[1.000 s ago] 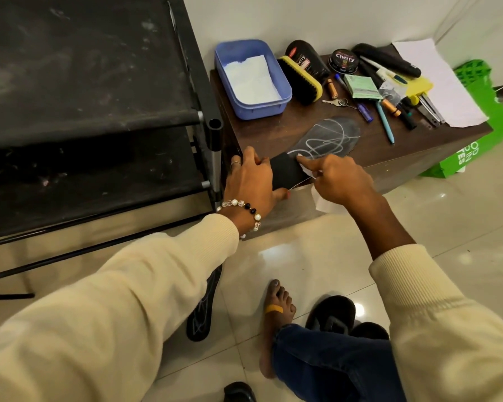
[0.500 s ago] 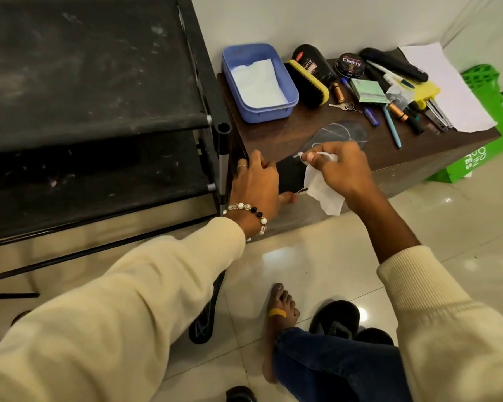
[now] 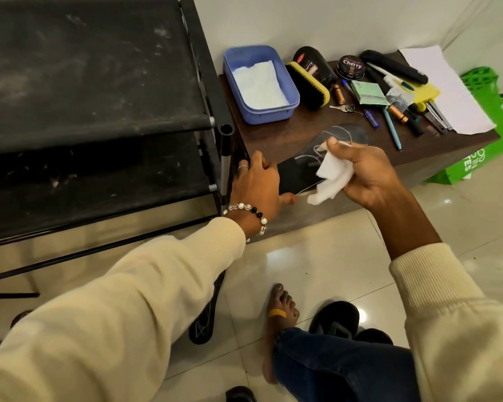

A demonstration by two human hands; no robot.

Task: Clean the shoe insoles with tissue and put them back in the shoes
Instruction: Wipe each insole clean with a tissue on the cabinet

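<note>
Right fingers (image 3: 357, 153) pinch tissue (image 3: 328, 177) over insole (image 3: 305, 166); left hand (image 3: 259, 184) grips its heel on brown table (image 3: 273, 134), rack (image 3: 99, 82) at nine o'clock, tiled floor (image 3: 317, 262)

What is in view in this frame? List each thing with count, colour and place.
insole: one on the table, black with pale lines, at the front edge
second insole: one, black, on the floor beside the left sleeve
tissue: one, white, in the right hand
table: one, dark brown, against the wall
tub: one, blue, white tissue inside, table's left
brush: one, yellow and black, beside the tub
polish tin: one, black, at the back
pens, batteries, keys: several, mixed, table's right
paper: one sheet, white, far right
bag: one, green, beyond the table
rack: one, black, left
shoes: dark, on the floor
left hand: holds the insole's heel end
right hand: grip on tissue
</note>
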